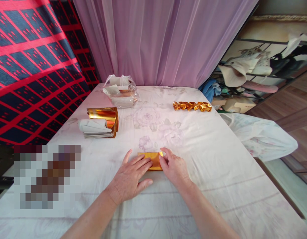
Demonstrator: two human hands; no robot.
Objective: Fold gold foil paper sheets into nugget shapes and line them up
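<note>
A small folded rectangle of gold foil paper (155, 162) lies flat on the flowered cloth in front of me. My left hand (130, 176) rests on its left part with outstretched fingers, the thumb spread apart on the cloth. At the right end, my right hand (174, 166) has its thumb and forefinger bent together on the foil paper's edge. The fingertips partly cover that edge. To the upper left stands a curled stack of gold foil sheets (103, 114) with white backs. A row of folded gold foil pieces (192, 106) lies at the far right.
A clear plastic bag (121, 91) of paper stacks sits at the back left of the cloth-covered table (205, 199). A blurred patch (47, 179) hides something at left. Purple curtains (153, 39) hang behind. Shelves (263, 66) and a white bag (263, 136) stand at right.
</note>
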